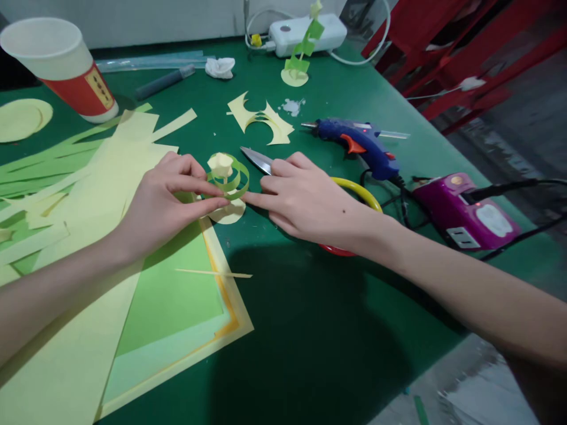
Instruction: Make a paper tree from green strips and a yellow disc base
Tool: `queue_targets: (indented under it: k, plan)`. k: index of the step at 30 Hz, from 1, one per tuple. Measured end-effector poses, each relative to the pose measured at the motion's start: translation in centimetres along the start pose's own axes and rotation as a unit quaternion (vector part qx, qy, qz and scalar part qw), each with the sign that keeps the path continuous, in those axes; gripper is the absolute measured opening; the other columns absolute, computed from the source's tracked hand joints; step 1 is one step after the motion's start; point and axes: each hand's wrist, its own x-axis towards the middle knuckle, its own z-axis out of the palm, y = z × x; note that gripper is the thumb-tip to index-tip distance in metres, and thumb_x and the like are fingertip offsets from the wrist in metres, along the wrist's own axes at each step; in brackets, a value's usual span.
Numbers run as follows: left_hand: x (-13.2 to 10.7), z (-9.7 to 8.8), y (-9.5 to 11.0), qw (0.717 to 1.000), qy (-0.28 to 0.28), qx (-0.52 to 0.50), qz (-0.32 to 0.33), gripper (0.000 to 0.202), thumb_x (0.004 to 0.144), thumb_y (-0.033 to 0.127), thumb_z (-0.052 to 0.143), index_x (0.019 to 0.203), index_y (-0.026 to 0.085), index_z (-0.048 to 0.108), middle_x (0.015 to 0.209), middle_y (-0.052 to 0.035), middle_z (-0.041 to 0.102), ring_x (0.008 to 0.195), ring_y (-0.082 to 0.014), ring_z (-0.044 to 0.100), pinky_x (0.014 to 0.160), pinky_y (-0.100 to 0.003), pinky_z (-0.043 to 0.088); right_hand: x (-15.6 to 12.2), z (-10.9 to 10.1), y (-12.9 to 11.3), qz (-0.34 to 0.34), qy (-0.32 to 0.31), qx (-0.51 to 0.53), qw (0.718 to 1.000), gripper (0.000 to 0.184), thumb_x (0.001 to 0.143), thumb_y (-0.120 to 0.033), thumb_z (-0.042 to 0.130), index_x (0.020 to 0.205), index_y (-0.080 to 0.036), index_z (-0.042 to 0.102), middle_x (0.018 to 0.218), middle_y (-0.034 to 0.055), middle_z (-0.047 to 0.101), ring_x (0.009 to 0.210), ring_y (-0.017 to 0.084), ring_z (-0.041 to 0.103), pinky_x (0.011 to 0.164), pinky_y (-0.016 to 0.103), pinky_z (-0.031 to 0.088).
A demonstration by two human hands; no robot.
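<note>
A small paper flower stands on the green table, with a pale yellow head (220, 163), curled green paper strips (240, 184) and a round pale base (230, 212). My left hand (177, 192) is closed, its thumb and fingers pinching the flower at its lower green strip. From the other side my right hand (301, 198) reaches in, its index finger stretched to the strip's edge and the upper fingers bent. Nothing shows held in it. Under that hand lie scissors (256, 159), their blade pointing up-left and the yellow and red handles partly covered.
Paper sheets (177, 307) and cut strips spread across the left, with a thin stick (212, 273) on top. A blue glue gun (354, 139), purple socket block (465, 212), paper cup (62, 71), power strip (308, 34) and another paper plant (301, 56) stand around.
</note>
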Motion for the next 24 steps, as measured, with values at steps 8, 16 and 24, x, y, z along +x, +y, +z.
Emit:
queue_targets:
  k: [8,16,24]
  plan:
    - [0.2,-0.2,0.1,1.000,-0.001,-0.008,0.010,0.004,0.070,0.025,0.072,0.073,0.024,0.073,0.069,-0.0012,0.056,0.072,-0.0173,0.044,0.059,-0.034,0.035,-2.2,-0.9,0.5,-0.037,0.025,0.027,0.999,0.030,0.085,-0.018,0.040,0.095,-0.017,0.067,0.063,0.0052,0.056,0.072,0.020,0.040,0.066,0.035,0.027]
    - [0.0,0.0,0.2,1.000,0.004,-0.007,-0.013,0.005,0.069,0.027,0.072,0.073,0.024,0.073,0.073,-0.0028,0.058,0.073,-0.0188,0.045,0.062,-0.036,0.037,-0.4,-1.1,0.2,0.063,0.044,0.113,0.991,0.030,0.085,-0.016,0.040,0.095,-0.017,0.067,0.064,0.0047,0.055,0.071,0.019,0.041,0.064,0.033,0.025]
    - [-0.2,0.0,0.0,1.000,0.010,0.023,-0.001,0.008,0.069,0.030,0.070,0.073,0.023,0.073,0.073,-0.0022,0.057,0.075,-0.0187,0.046,0.064,-0.033,0.039,0.9,-0.2,-0.2,0.041,-0.006,0.116,0.992,0.030,0.084,-0.014,0.037,0.091,-0.016,0.066,0.068,0.0050,0.057,0.075,0.020,0.041,0.067,0.032,0.023]
